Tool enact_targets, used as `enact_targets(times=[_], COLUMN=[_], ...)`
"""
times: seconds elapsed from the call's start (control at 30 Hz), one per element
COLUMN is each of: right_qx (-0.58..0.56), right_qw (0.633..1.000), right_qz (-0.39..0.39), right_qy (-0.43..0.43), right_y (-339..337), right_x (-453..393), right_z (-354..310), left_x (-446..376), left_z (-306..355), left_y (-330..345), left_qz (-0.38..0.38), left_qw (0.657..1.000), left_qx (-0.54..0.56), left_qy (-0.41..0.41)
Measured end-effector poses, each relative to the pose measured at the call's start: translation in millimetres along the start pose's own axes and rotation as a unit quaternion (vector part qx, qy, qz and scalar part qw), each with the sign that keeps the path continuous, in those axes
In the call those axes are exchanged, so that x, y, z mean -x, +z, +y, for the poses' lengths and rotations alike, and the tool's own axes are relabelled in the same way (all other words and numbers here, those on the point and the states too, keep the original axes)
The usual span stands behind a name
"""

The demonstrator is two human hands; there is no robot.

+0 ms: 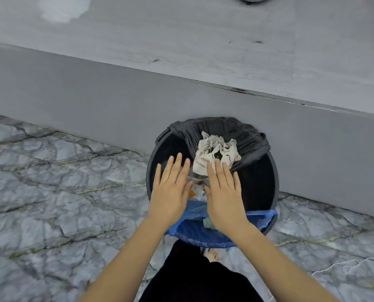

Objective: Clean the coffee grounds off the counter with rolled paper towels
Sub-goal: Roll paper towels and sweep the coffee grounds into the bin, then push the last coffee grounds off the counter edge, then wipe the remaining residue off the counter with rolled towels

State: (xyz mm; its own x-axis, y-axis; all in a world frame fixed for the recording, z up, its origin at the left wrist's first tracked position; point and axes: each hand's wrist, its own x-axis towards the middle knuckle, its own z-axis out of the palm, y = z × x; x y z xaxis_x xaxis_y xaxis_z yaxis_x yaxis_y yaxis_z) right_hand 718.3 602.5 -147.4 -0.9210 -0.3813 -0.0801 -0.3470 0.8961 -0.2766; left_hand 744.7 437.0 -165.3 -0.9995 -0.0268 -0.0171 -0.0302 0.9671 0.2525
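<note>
1 bin [274,175], 1 towel wad [216,153], 2 hands [170,192]

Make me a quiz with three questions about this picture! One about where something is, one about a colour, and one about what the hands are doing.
1. Where is the crumpled paper towel?
A. on the counter
B. in the bin
C. on the floor

2. What colour is the bag at the near rim of the bin?
A. red
B. yellow
C. blue

3. How are the left hand and right hand?
A. both open, fingers straight
B. both in fists
C. one gripping a cup

Answers:
1 B, the stained towel lies on the black liner inside the bin.
2 C, the blue bag hangs over the near rim.
3 A, both hands are flat above the bin and hold nothing.
</note>
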Motion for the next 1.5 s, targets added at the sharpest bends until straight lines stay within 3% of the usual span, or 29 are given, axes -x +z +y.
enact_targets(times=[0.13, 0.37, 0.7, 0.87, 1.03, 1.37, 1.5], right_qx=[-0.007, -0.033, -0.073, -0.107, -0.117, -0.097, -0.089], right_qw=[0.998, 0.995, 0.992, 0.990, 0.989, 0.983, 0.983], right_qz=[0.002, 0.003, -0.006, 0.026, 0.047, 0.139, 0.155], right_qy=[-0.063, -0.091, -0.099, -0.093, -0.074, -0.069, -0.047], right_y=[-10.1, -16.9, 6.7, 4.2, -5.7, -21.6, -28.8], right_x=[-4.9, -25.7, -141.0, -212.6, -287.2, -464.2, -527.1], right_z=[-36.3, -116.8, -291.7, -381.9, -427.2, -436.5, -432.6], left_x=[23.8, 42.7, 14.3, -33.6, -100.4, -267.4, -331.9], left_z=[-23.1, -88.4, -285.2, -378.4, -437.6, -508.5, -528.4], left_y=[-30.9, -72.9, -144.6, -195.6, -228.4, -256.7, -263.9], left_qz=[0.014, 0.037, 0.030, 0.051, 0.082, 0.153, 0.139], left_qw=[0.997, 0.992, 0.996, 0.997, 0.995, 0.986, 0.987], left_qx=[0.039, 0.066, 0.048, 0.035, 0.039, 0.059, 0.074], left_qy=[-0.068, -0.102, -0.073, -0.047, -0.030, -0.002, -0.009])
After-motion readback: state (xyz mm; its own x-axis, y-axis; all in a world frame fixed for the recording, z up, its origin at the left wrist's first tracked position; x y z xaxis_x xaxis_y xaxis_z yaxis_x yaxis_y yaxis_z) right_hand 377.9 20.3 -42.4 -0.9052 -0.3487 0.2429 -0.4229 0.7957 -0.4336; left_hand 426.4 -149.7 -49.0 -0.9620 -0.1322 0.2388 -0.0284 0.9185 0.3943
